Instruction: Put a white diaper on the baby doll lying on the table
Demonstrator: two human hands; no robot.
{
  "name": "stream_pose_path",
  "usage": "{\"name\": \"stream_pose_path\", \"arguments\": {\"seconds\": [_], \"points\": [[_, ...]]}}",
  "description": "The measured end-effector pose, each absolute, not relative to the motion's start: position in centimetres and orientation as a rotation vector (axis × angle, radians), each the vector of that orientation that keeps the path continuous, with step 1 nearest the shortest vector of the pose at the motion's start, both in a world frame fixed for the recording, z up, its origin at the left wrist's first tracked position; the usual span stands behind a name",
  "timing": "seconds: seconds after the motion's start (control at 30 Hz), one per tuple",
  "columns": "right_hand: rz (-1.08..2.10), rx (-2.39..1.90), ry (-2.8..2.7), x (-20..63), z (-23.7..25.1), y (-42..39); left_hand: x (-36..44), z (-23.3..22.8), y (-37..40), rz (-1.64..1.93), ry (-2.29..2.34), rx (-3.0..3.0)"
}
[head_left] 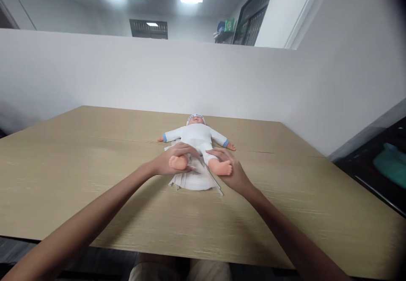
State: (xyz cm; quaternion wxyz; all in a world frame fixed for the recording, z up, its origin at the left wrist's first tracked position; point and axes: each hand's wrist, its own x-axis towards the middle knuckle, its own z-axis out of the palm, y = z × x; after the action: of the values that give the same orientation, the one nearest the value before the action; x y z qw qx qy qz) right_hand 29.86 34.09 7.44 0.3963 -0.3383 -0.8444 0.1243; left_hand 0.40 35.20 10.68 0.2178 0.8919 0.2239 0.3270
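Observation:
A baby doll (196, 133) in a white suit with blue cuffs and a printed headband lies on its back on the table, arms spread and bare feet toward me. Beneath its legs spreads a white diaper (195, 182), its front edge flared out over the tabletop. My left hand (163, 159) is wrapped around the doll's left-side leg, by the foot. Around the other leg curls my right hand (236, 174), fingers on top of the white trouser leg. Parts of both legs are hidden behind my fingers.
The wood-grain table (111, 167) has a seam across its middle. A low white wall (142, 74) rises behind it. On the right, a dark surface (364, 158) holds a green item (391, 165). A shelf with packages (226, 27) stands far back.

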Motion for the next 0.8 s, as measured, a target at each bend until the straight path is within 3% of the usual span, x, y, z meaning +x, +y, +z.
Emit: {"name": "stream_pose_path", "arguments": {"seconds": [0.4,0.8], "points": [[-0.2,-0.791,-2.536,34.3,1.6,34.8,-6.0,2.0,35.6,0.693,0.571,2.627],[-0.286,-0.798,-2.604,35.1,1.6,35.4,-5.7,2.0,35.5,0.591,0.509,2.743]]}}
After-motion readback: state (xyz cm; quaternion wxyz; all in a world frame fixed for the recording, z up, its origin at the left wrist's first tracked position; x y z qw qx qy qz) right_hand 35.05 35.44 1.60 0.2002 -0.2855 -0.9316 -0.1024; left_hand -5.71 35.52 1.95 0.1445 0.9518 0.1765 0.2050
